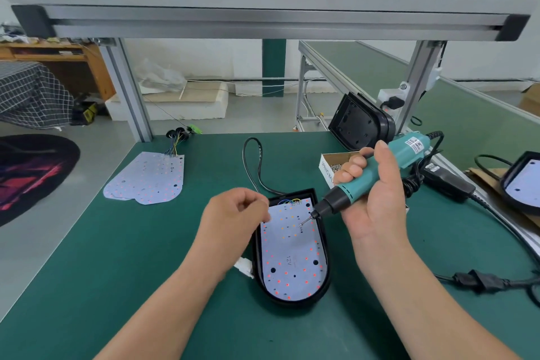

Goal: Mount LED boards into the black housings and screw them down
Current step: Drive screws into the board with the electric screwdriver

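Head view. The LED board (292,260) reads "12V" and sits inside the black housing (295,302) at near centre of the green table (117,272). A box (328,168) just right of it, beyond the housing, shows "SPRING BAL", with the rest hidden. The label on the teal electric screwdriver (377,172) is illegible.

The right hand (377,199) is raised with its fingers wrapped firmly round the screwdriver, whose bit angles down-left onto the board's far part. The left hand (233,213) hovers at the board's far-left edge, fingers curled and blurred; whether it pinches anything cannot be told.

Spare boards (146,181) lie far left.
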The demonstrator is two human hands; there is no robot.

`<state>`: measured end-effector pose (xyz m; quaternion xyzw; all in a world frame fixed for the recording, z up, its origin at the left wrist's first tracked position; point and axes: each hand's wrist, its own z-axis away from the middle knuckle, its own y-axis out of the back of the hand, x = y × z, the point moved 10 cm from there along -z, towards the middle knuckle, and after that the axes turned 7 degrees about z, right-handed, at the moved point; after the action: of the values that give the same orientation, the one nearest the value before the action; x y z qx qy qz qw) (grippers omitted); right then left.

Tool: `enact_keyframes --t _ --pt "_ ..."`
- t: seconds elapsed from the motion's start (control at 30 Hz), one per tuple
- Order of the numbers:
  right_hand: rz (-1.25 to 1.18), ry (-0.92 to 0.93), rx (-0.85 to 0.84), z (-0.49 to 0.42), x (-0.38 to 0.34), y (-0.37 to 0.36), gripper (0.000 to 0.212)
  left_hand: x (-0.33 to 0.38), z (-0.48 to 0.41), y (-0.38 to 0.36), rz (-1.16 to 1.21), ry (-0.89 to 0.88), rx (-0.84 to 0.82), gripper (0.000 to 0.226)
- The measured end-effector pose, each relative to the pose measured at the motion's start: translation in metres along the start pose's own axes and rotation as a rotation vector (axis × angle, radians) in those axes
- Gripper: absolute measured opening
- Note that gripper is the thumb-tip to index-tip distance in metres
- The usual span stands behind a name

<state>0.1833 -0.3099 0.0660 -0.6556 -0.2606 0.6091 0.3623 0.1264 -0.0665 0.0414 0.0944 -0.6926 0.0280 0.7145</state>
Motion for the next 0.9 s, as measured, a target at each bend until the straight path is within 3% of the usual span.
enact_keyframes --t 0.13,0.3,0.43,0.57,0.9 --pt "0.015 -0.020 -0.029 0.001 0.004 -0.001 0.021 -0.010 -0.012 0.014 -0.359 -0.038 0.068 0.017" --pt "0.046 -0.023 -0.056 0.000 0.007 -0.004 0.019 -0.017 -0.016 0.012 -0.449 -0.044 0.055 0.037" --pt "0.064 -0.033 -0.080 0.001 0.010 -0.006 0.018 -0.022 -0.016 0.007 -0.501 -0.028 0.029 0.074" --pt "0.113 -0.053 -0.119 0.002 0.015 -0.011 0.019 -0.020 -0.015 -0.004 -0.626 -0.018 0.017 0.054" --pt "0.269 -0.130 -0.293 0.016 0.028 -0.030 0.015 -0.024 -0.024 -0.001 -0.577 0.022 0.023 0.061"
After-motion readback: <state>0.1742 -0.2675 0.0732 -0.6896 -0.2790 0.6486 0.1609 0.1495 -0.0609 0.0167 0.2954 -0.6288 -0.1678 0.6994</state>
